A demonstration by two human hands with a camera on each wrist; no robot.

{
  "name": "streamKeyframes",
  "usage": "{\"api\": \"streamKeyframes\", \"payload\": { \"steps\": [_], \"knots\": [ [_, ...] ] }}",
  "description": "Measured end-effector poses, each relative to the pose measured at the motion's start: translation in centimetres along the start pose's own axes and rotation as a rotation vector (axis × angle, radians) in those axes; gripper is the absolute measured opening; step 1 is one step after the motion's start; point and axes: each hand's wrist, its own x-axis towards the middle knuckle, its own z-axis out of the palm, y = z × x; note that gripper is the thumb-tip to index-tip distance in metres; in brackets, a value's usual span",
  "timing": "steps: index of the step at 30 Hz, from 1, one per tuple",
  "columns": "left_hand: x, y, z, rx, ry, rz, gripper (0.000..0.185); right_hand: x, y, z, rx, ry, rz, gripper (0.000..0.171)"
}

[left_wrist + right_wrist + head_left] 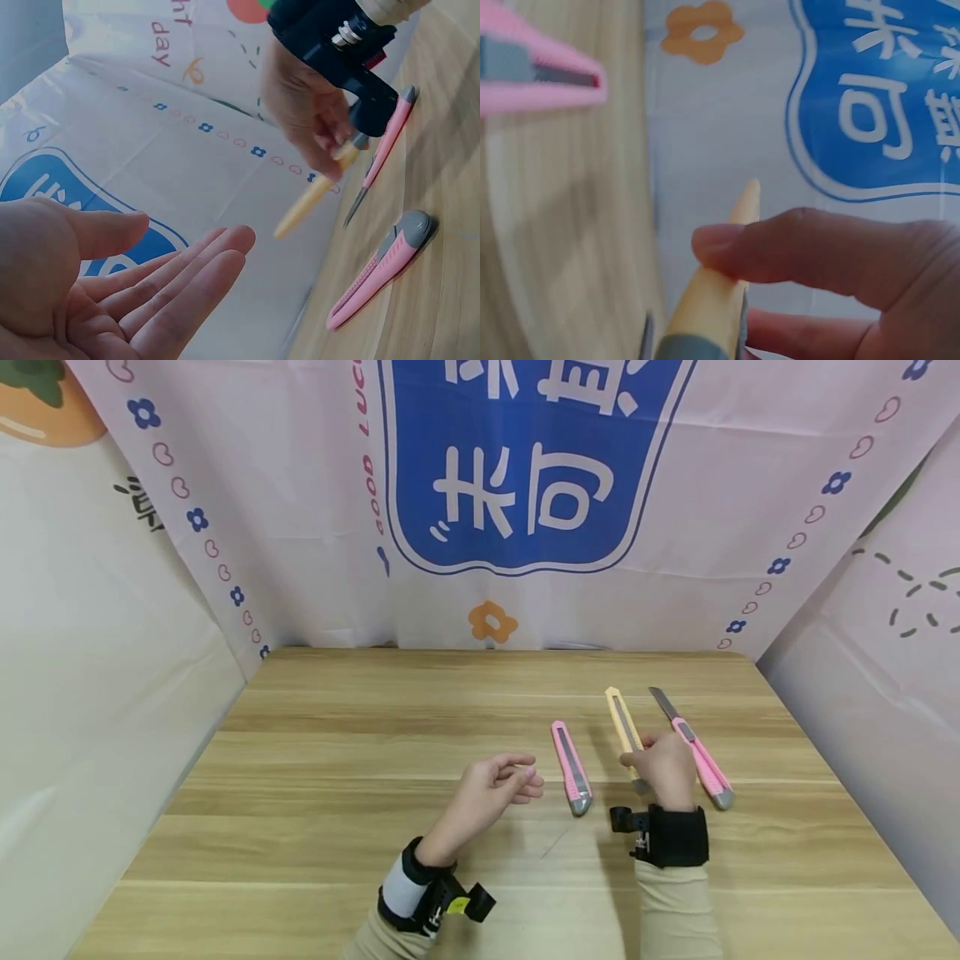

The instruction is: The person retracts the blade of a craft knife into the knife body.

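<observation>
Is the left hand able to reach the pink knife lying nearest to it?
Probably yes. The left hand is open and holds nothing, and only bare table lies between it and the pink knife.

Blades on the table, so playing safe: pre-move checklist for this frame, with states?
1. Right hand grips yellow knife: ok, fingers curled round it.
2. Yellow knife blade in: cannot tell, tip looks bare.
3. Left hand free and away from blades: ok, open, holds nothing.
4. Far pink knife blade in: not ok, blade sticks out.
5. Near pink knife blade in: ok, no blade shows.
6. Knives lie apart on table: ok, none touch.
</observation>
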Motion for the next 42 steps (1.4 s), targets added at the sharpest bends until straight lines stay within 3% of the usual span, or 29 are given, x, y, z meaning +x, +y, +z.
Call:
{"api": "streamKeyframes", "payload": {
  "steps": [13,23,42],
  "knots": [
    [0.0,0.3,-0.5,0.009,-0.008,0.013,0.033,2.1,2.6,1.3,-0.129,-0.073,0.160,0.027],
    [0.0,0.4,-0.7,0.008,-0.011,0.002,0.033,2.9,3.3,2.2,-0.168,-0.074,0.245,0.033],
    [0.1,0.2,-0.9,-0.014,-0.011,-0.015,0.033,3.0,3.5,2.3,-0.186,-0.047,0.228,0.035]
  ]
}}
